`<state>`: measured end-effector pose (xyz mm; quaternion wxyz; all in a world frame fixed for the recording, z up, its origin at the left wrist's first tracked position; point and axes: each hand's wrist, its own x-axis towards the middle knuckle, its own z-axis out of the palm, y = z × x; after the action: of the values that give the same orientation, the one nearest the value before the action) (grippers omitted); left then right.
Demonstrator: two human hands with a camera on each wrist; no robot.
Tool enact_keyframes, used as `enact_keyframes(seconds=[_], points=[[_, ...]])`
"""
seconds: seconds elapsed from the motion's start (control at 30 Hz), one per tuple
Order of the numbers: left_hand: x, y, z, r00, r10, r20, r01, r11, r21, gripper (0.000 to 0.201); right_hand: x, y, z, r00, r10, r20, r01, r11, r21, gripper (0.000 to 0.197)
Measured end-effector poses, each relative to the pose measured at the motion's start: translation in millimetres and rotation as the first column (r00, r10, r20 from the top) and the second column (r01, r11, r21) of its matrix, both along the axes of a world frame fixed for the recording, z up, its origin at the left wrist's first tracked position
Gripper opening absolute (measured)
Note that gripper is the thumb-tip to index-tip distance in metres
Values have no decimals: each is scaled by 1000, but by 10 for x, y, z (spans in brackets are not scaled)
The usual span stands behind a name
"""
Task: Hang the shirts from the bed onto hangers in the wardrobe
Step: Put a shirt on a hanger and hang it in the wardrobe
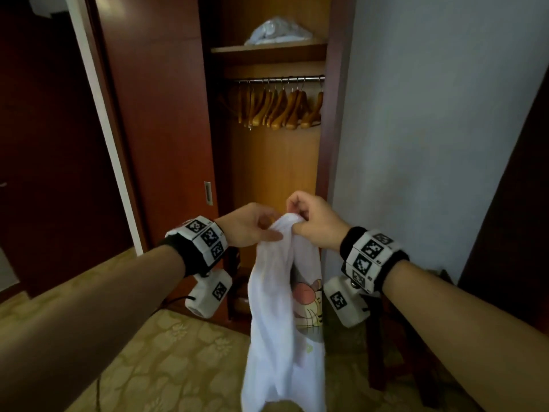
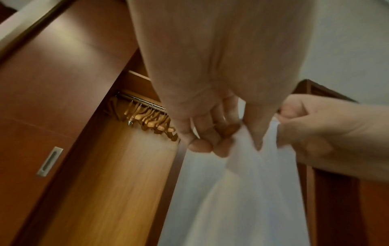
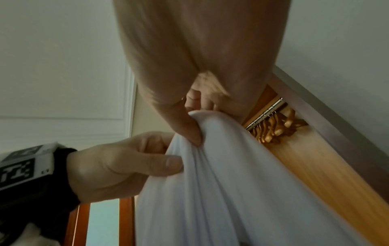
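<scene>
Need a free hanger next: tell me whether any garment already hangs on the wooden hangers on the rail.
No: the wooden hangers on the metal rail all hang bare.

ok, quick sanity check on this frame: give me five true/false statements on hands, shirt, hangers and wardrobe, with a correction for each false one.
1. Both hands grip the white shirt near its top. True: the left hand and right hand pinch it close together.
2. The shirt is already on a hanger. False: it hangs from the hands, in front of the wardrobe.
3. The wooden hangers on the rail are all bare. True.
4. The shirt is plain white. False: a cartoon print shows on it.
5. The shelf above the rail is bare. False: a pale bundle in clear plastic lies on the shelf.
</scene>
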<state>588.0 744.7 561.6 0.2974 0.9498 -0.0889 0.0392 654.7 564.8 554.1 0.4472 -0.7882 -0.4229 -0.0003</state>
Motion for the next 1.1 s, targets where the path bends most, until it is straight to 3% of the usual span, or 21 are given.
enact_keyframes(seconds=[0.03,0.2,0.27,0.33,0.4,0.47,0.6,0.73,0.87,1.0,1.1], points=[[-1,-2,-17,1000,1,-11,0,1000,20,8,15,-33,-9,1000,-16,15,16,1000,-19,32],[87,-77,-42,995,93,46,-98,988,122,23,46,-163,-88,986,-140,88,144,989,-41,25],[128,-143,-55,992,106,68,-108,994,20,18,19,-185,-100,977,-172,124,177,984,-31,19],[144,-224,-58,994,90,65,-78,982,-172,18,12,-193,-102,970,-188,154,196,980,-44,8],[143,-299,-39,994,92,62,-69,952,-297,18,15,-215,-100,971,-193,144,211,970,-121,17],[153,-343,-24,993,94,70,-67,947,-315,16,29,-258,-107,973,-203,112,223,952,-208,26],[175,-384,-10,996,46,71,-18,934,-356,17,47,-340,-133,977,-212,34,214,945,-248,24],[160,-388,46,994,16,111,25,933,-360,21,68,-406,-117,971,-204,-122,180,966,-184,31],[115,-338,104,990,49,130,20,877,-481,22,80,-477,-81,926,-103,-363,79,994,-80,26],[71,-294,167,976,89,197,25,859,-512,20,69,-452,-132,910,-74,-408,11,988,-155,26],[41,-141,245,958,175,227,-3,799,-602,20,49,-458,-204,918,-89,-386,-33,954,-298,21]])
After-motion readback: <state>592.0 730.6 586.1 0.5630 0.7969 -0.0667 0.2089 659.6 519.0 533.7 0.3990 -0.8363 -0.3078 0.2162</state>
